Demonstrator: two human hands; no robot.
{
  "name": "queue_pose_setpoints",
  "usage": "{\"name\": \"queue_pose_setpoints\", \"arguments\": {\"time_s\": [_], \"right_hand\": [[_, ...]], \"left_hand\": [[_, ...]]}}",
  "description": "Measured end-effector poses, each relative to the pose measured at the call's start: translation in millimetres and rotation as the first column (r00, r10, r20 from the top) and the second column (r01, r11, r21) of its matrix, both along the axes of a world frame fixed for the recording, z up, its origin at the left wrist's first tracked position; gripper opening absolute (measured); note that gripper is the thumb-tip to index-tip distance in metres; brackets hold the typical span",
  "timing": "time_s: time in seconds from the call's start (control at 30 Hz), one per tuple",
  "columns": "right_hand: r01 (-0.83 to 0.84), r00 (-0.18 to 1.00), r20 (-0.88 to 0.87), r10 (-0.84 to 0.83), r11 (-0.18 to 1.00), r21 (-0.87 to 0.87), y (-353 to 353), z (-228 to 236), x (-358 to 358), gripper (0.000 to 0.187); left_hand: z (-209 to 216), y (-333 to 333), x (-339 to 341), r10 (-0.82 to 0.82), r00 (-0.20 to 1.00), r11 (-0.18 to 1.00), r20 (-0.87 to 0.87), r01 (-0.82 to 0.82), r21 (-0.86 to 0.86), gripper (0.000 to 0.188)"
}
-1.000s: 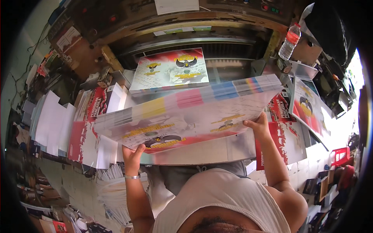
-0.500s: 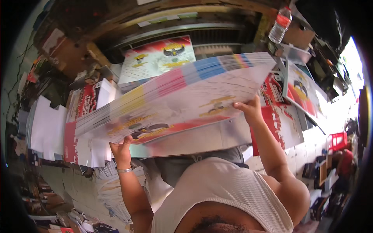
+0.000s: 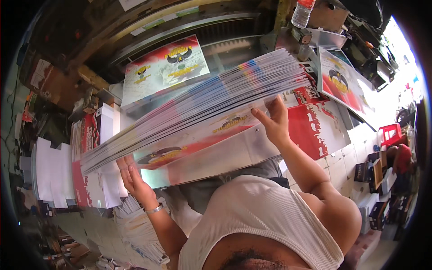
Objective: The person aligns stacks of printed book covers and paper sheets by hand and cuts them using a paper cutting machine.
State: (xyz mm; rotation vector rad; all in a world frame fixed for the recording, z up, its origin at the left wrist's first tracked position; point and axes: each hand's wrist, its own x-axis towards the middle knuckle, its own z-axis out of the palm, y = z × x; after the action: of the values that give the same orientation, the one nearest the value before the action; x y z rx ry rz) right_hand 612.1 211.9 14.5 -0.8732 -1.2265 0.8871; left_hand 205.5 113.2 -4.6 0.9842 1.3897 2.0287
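Note:
A thick stack of printed sheets (image 3: pixel 180 128) slants across the middle, its right end higher. Its layers have fanned apart along the far edge, which shows bands of colour. The near face has a white and red print with dark winged emblems. My right hand (image 3: pixel 275 120) grips the near edge, thumb on the printed face and the other fingers partly hidden by the paper. At the lower left corner my left hand (image 3: pixel 137 182) holds the stack, its fingers nearly straight and slightly blurred. Beneath the stack lies a shiny metal work surface (image 3: pixel 225 157).
Beyond it lies another printed pile (image 3: pixel 164 67). White paper stacks (image 3: pixel 51 173) stand at left. Red and white printed sheets (image 3: pixel 310 128) and a tilted printed board (image 3: pixel 344 81) are at right, with a water bottle (image 3: pixel 303 14) behind. Paper strips (image 3: pixel 137 229) heap on the floor.
The stack's sheets have slid and fanned apart, and its near face has tipped. My right hand has shifted slightly left; my left hand has moved down, its fingers straighter. The view has turned slightly.

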Motion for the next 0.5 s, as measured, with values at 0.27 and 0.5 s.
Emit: {"name": "queue_pose_setpoints", "arguments": {"time_s": [0.27,0.5], "right_hand": [[0.020,1.000,0.013,-0.020,1.000,-0.012,-2.6,0.1,-2.1,0.043],[0.102,0.995,-0.007,-0.102,0.995,-0.021,1.9,10.4,-14.8,0.038]], "left_hand": [[-5.8,-6.5,-0.8,0.114,0.989,0.991,-0.091,-0.119,-0.055,0.042],[-0.8,0.2,11.2,0.140,0.988,0.990,-0.056,-0.140,0.011,0.042]]}}
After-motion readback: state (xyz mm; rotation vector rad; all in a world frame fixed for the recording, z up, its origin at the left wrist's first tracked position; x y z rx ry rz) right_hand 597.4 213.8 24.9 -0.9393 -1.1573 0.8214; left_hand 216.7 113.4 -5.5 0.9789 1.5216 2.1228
